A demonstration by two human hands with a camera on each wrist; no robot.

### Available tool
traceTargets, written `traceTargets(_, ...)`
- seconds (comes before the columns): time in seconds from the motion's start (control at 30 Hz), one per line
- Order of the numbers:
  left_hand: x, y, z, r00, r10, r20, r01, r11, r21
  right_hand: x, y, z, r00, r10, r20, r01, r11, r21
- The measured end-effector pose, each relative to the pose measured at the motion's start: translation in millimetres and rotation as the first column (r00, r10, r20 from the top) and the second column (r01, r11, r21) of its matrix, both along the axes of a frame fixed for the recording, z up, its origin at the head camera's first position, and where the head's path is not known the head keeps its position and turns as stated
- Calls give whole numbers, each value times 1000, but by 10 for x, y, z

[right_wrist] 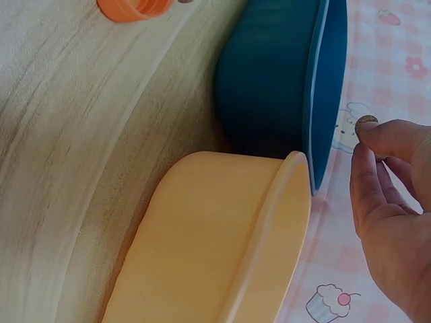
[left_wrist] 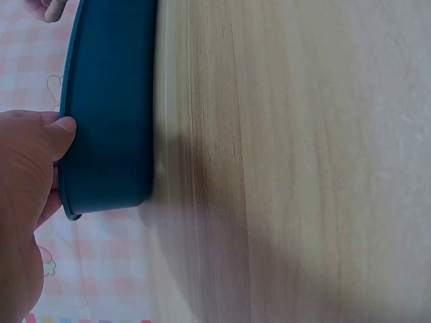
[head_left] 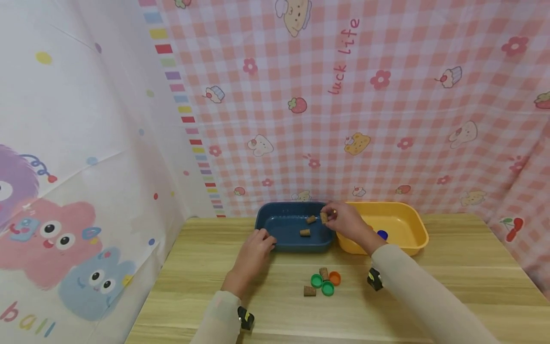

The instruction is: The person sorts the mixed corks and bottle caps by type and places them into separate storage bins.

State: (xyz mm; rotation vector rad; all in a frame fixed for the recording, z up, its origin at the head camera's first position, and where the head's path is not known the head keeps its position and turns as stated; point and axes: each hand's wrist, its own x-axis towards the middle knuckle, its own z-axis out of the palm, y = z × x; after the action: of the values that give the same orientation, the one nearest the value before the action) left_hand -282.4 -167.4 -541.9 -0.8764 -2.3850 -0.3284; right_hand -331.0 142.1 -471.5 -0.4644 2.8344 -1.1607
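My left hand [head_left: 257, 244] pinches the rim of the dark blue tray [head_left: 292, 247] at its near left corner; in the left wrist view the thumb [left_wrist: 64, 134] lies against the outer wall. Over the right end of that tray, my right hand [head_left: 343, 219] holds a cork [head_left: 324, 218] between thumb and fingertips. The right wrist view shows the end of this cork [right_wrist: 366, 122] above the rim. Inside the blue tray lie two more corks, one nearer the front [head_left: 305, 232] and another [head_left: 311, 219] further back.
The yellow tray [head_left: 414, 246] stands right beside the blue one, with a blue cap [head_left: 382, 234] inside, partly behind my right forearm. In front, on the wooden table [head_left: 193, 272], are green caps [head_left: 328, 288], an orange cap [head_left: 334, 278] and two corks [head_left: 310, 291]. A checked cloth [head_left: 275, 167] hangs behind.
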Motion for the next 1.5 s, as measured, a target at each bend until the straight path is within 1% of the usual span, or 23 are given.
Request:
traceTargets(0.1,0,-5,-9,1000,3,3,-3,1000,-9,-30,-15,-8,1000,-12,11,12,1000,17)
traceTargets(0.3,-16,-16,-21,1000,-4,-1,4,1000,-27,-95,-19,-24,997,-31,74,30,999,21)
traceTargets(0.43,-26,-21,-23,1000,-12,1,12,1000,-24,-147,-33,-34,995,-36,96,33,999,29)
traceTargets(0.7,-17,-13,-4,1000,-11,-1,11,1000,-4,-192,-87,-28,999,9,39,-12,997,74)
traceTargets(0.9,-3,-10,5,1000,-8,16,9,1000,-17,-224,-116,-53,1000,29,11,-30,995,100)
traceTargets(1.2,1,-14,-9,1000,1,-9,-1,1000,-16,-260,-192,-112,999,31,21,-33,995,93)
traceTargets(1.5,-6,-21,-2,1000,-2,14,2,1000,-25,-282,-214,-168,1000,27,13,-29,994,109)
